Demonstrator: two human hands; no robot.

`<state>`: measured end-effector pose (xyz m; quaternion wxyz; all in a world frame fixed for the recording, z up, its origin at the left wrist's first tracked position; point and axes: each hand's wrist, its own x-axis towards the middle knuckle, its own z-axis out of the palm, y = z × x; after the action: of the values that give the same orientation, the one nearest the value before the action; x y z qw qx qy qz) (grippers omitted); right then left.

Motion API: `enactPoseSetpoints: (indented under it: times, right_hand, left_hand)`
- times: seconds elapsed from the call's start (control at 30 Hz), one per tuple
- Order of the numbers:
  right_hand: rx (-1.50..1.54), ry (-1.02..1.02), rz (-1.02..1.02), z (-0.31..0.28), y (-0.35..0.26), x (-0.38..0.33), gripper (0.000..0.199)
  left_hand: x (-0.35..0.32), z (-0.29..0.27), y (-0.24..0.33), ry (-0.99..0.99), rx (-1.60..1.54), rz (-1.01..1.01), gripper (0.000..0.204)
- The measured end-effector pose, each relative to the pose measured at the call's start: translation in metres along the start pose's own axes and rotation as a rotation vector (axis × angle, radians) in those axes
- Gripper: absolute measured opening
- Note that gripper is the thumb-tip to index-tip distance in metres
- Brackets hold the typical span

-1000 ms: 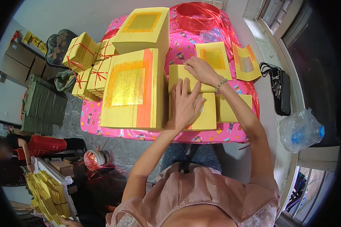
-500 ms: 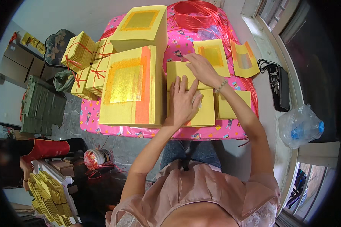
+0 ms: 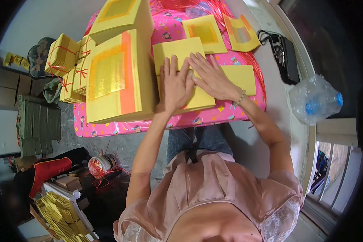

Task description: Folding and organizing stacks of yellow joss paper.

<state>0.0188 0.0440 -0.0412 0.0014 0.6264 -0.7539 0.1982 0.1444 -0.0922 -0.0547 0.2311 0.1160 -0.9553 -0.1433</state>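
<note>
Both hands, left hand (image 3: 174, 86) and right hand (image 3: 211, 77), now press flat, fingers spread, on the yellow paper stack (image 3: 184, 72), long axis running away.

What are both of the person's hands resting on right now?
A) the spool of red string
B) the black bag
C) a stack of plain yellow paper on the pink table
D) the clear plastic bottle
C: the left hand and right hand lie flat on the yellow paper stack.
</note>
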Motion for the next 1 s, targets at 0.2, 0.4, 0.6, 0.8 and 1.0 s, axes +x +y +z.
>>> enactPoseSetpoints:
  times: [0.2,0.4,0.6,0.8,1.0]
  right_hand:
    - [0.037,-0.058,0.025,0.002,0.003,-0.005,0.063]
    - [0.04,-0.063,0.005,0.0,0.002,-0.006,0.062]
    - [0.031,-0.008,-0.023,0.002,0.006,0.0,0.053]
    - [-0.026,0.114,-0.007,-0.008,0.005,0.02,0.037]
    - [-0.102,0.272,-0.186,0.002,0.019,0.029,0.025]
  left_hand:
    - [-0.01,-0.013,-0.001,-0.058,0.129,-0.081,0.067]
    - [-0.016,-0.009,-0.006,-0.023,0.065,-0.087,0.065]
    - [-0.015,-0.008,-0.009,-0.042,0.041,-0.109,0.063]
    - [-0.01,-0.015,-0.005,-0.08,0.027,-0.181,0.065]
    - [-0.012,-0.02,0.003,0.16,-0.09,-0.113,0.067]
